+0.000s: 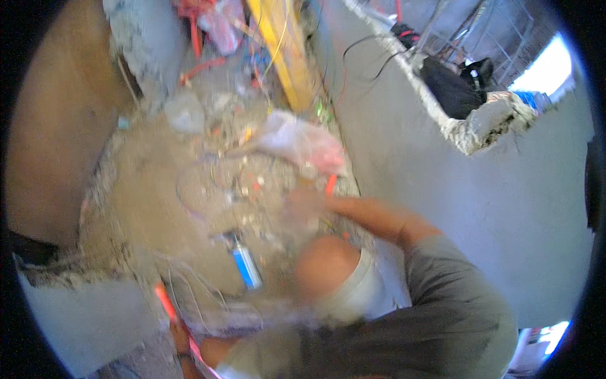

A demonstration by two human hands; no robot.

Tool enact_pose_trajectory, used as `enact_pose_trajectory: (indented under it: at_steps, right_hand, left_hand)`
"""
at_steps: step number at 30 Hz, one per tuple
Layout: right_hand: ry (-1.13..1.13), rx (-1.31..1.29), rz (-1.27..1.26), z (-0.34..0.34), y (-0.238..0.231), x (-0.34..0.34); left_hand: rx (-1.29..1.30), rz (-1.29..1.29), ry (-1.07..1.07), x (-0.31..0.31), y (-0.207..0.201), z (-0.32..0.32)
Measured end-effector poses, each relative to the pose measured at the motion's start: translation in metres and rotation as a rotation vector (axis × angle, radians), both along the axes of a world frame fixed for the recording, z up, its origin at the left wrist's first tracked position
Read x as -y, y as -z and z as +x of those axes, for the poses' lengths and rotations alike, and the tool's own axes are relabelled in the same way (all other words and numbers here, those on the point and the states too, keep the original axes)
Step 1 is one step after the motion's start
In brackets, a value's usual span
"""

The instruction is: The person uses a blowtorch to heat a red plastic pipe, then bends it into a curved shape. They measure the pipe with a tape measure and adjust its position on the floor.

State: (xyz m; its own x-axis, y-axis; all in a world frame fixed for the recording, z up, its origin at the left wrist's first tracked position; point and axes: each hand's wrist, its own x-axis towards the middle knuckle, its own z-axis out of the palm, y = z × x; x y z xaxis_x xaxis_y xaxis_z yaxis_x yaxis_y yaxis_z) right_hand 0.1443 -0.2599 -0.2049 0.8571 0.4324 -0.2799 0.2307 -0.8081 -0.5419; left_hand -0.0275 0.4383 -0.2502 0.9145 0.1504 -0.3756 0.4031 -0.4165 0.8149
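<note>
At the lower left my left hand (pixel 180 336) is closed round a long orange-red tube (pixel 165 300), whose upper end sticks up past the fingers. My right hand (pixel 304 210) reaches down over the littered dirt floor, in front of my knee. Motion smears its fingers, so any grip there is hidden. Close beside that wrist stands a short orange piece (pixel 331 184). Between the two hands lies a blue-and-white canister (pixel 246 265) with a dark head. Just beyond my right hand rests a crumpled whitish and pink plastic bag (pixel 300 142).
A smooth grey wall (pixel 429 170) with a broken top edge rises on the right; a black bag (pixel 451 88) lies on it. A yellow beam (pixel 284 54) leans at the back. A brown panel (pixel 57 126) stands left. Thin wires (pixel 183 281) and rubble litter the ground.
</note>
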Motion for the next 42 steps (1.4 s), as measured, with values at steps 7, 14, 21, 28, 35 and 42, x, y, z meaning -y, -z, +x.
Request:
enact_pose_trajectory:
  at_steps: [7,14,21,28,35,42]
  right_hand:
    - [0.123,-0.197,-0.247,-0.075,-0.079,0.092]
    - [0.147,-0.466,-0.457,-0.167,-0.204,0.112]
    - [0.317,-0.441,-0.308,-0.189,-0.340,0.127]
    - [0.436,-0.197,-0.210,-0.107,-0.425,0.160]
    - [0.694,0.196,-0.059,0.059,-0.452,0.235]
    - [1.212,0.367,-0.282,0.192,-0.457,0.433]
  left_hand:
    - [0.022,0.337,0.227,0.034,0.043,0.018]
    - [-0.361,-0.090,-0.066,0.107,-0.027,-0.019]
    - [-0.203,0.310,0.690,0.095,-0.168,-0.197]
    - [-0.535,0.218,0.325,0.179,-0.322,-0.225]
    - [-0.179,0.353,0.817,0.239,-0.404,-0.087]
    - [-0.125,0.296,0.858,0.440,-0.510,0.190]
